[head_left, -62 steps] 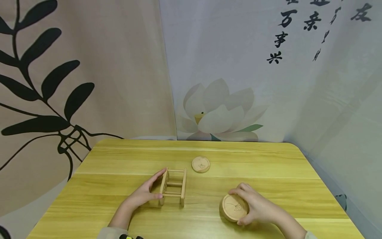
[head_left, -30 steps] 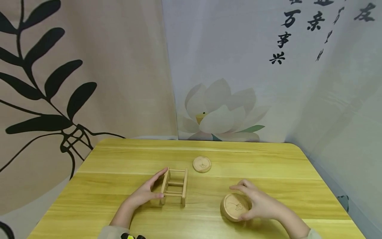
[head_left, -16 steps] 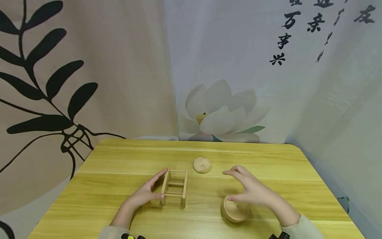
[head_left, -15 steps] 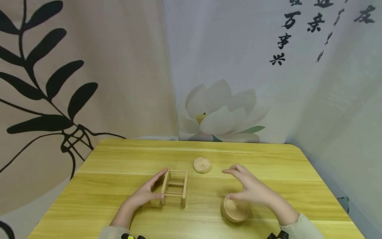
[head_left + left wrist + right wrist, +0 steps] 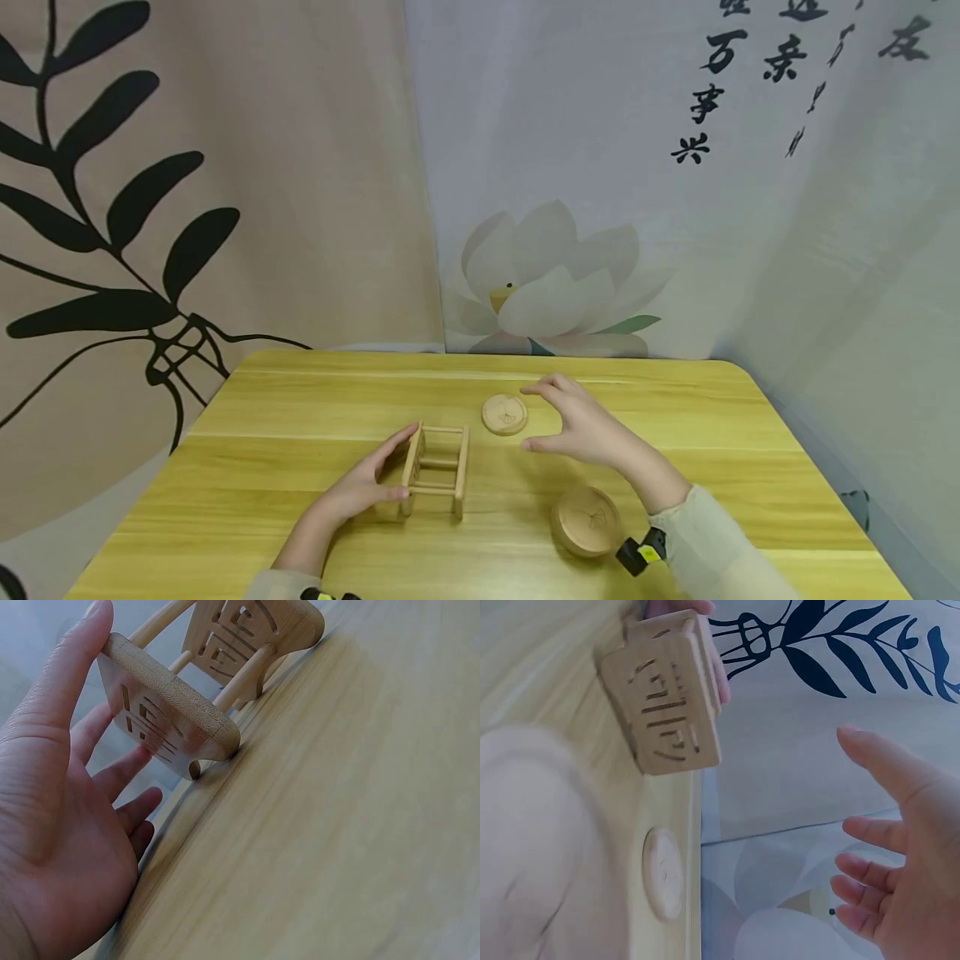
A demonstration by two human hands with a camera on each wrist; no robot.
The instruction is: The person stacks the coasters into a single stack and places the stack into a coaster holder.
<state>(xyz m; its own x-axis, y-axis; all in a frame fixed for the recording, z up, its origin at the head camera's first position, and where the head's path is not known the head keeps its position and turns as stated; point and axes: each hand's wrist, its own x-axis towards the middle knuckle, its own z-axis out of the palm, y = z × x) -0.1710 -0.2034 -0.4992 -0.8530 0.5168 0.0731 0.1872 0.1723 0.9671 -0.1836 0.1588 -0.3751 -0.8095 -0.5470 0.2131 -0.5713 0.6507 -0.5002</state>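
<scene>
A small wooden coaster holder, two slotted side panels joined by rods, stands left of centre on the table. My left hand holds its left panel, thumb at the near end and index finger at the far end. In the left wrist view, the thumb rests on the panel's edge and fingertips touch its face. My right hand hovers just right of a single round coaster with an engraved leaf, thumb and fingers spread and nothing between them. Nearer to me sits a thick round stack of coasters.
The wooden table has rounded far corners. Behind it hang printed curtains with a leafy branch, a lotus and black characters. Each wrist wears a small black device, such as the right wrist camera, close by the stack.
My right hand has let go of the coaster stack and moved away and to the left, up beside the single coaster. The left hand stays on the holder.
</scene>
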